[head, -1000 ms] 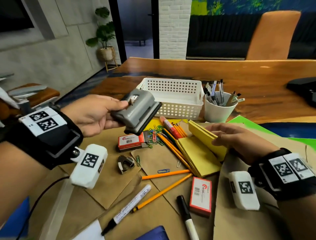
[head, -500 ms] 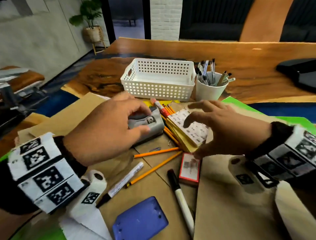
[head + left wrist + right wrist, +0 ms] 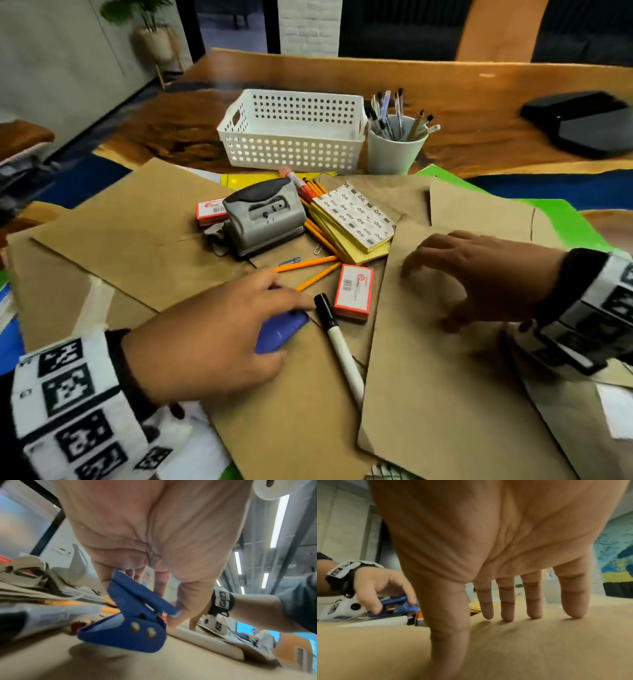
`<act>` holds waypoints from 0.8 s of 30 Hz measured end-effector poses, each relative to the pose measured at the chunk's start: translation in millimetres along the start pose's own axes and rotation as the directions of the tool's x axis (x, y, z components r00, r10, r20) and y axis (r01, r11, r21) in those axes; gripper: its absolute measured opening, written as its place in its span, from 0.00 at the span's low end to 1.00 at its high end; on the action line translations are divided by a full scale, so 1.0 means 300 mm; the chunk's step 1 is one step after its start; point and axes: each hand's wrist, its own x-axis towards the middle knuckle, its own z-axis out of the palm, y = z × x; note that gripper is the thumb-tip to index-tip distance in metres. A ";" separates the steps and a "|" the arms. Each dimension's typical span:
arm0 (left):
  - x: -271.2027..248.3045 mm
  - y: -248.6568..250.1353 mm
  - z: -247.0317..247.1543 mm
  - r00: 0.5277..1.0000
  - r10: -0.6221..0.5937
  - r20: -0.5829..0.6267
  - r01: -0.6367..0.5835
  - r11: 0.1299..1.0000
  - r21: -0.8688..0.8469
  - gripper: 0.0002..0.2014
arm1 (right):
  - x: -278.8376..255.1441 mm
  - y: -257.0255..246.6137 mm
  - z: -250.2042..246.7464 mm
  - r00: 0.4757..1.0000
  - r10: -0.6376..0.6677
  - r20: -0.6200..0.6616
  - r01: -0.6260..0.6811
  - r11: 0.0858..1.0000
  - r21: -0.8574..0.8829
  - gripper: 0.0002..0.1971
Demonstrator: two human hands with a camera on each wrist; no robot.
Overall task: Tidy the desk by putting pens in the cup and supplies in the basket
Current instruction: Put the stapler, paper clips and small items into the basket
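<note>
Beside left hand (image 3: 212, 339): marker (image 3: 337, 339), staple box (image 3: 354, 291), seemingly touching.

White perforated basket (image 3: 291, 150) stands upright at the desk's far side. White cup (image 3: 394, 154), touching its right wall, holds upright pens. Grey hole punch (image 3: 267, 216), yellow note pad (image 3: 356, 219), orange pencils (image 3: 308, 263), marker (image 3: 339, 346) lie on brown paper.

The left hand (image 3: 212, 339) grips a blue stapler (image 3: 279, 330); the right hand (image 3: 479, 281) presses brown paper (image 3: 445, 394).
</note>
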 end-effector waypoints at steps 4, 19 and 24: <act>0.068 -0.034 -0.006 0.989 -0.061 -0.134 0.062 0.998 0.000 0.32 | 0.002 0.049 0.001 0.997 0.069 -0.024 -0.069 0.998 -0.004 0.41; 0.137 0.000 -0.028 0.996 -0.093 -0.009 0.091 0.988 -0.127 0.33 | 0.064 0.207 -0.015 0.911 0.407 0.063 -0.405 0.858 0.316 0.70; 0.119 -0.024 -0.118 0.971 -0.154 -0.180 0.086 0.937 -0.337 0.17 | 0.077 0.137 -0.059 0.967 0.250 0.046 -0.252 0.922 0.295 0.60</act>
